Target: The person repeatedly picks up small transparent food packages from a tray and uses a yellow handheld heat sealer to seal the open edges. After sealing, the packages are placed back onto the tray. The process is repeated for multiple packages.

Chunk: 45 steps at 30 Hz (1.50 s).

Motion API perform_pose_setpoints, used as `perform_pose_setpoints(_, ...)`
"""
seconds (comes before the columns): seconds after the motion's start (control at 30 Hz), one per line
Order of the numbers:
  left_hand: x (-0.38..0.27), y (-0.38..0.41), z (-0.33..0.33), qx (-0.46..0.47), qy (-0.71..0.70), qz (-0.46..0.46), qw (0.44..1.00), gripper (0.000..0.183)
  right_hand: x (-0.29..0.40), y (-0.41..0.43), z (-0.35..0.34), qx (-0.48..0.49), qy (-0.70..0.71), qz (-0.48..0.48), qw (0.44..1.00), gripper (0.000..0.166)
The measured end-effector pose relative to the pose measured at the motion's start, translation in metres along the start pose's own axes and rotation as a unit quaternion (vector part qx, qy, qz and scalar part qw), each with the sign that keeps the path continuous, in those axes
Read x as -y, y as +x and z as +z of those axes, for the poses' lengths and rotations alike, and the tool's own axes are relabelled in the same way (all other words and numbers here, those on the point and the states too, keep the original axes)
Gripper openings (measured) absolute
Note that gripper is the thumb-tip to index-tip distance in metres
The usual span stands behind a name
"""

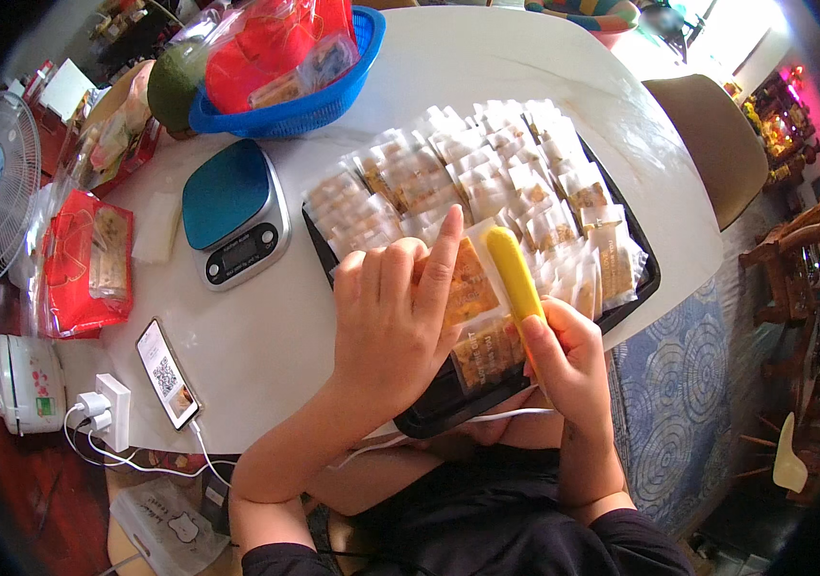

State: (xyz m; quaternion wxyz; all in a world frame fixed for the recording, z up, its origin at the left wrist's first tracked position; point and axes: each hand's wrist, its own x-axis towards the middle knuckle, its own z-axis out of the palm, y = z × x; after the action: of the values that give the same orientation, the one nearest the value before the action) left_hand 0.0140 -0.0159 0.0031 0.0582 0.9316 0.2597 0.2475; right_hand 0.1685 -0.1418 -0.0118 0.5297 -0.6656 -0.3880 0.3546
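Observation:
My right hand [568, 353] is closed around a long yellow handheld tool [514, 273], probably a bag sealer, with its far end lying along the edge of a translucent food packet [469, 284]. My left hand [395, 324] is at that packet's left side, index finger extended and the other fingers curled; its thumb is near the packet's lower edge, and its grip is partly hidden. Beneath both hands, a black tray [442, 417] holds rows of small filled packets [496, 165]. Another printed packet [485, 353] lies just below the one at my hands.
A kitchen scale [226, 194] stands left of the tray. Behind are a blue basket [287, 119] with red bags and a green fruit. At left lie a phone [165, 371] on a charging cable, a power strip [113, 410] and a red gift bag [71, 266].

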Motion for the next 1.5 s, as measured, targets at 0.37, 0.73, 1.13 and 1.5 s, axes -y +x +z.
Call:
perform_pose_setpoints(0.37,0.042,-0.001,-0.037,0.152,-0.616,-0.174,0.753,0.027,0.004,-0.002,-0.02,0.046,0.123,-0.002,0.991,0.04)
perform_pose_setpoints(0.73,0.043,0.0,-0.028,0.333,-0.631,-0.168,0.68,0.028,0.008,0.001,-0.005,0.081,-0.033,-0.065,0.994,0.027)
perform_pose_setpoints(1.13,0.013,0.006,-0.017,0.015,-0.111,0.03,0.993,0.091,0.008,0.001,-0.006,0.023,0.08,0.039,0.996,0.03)
perform_pose_setpoints(1.5,0.003,-0.003,0.001,-0.068,0.033,0.054,0.996,0.074,0.009,0.003,-0.008,0.021,0.09,0.021,0.995,0.035)
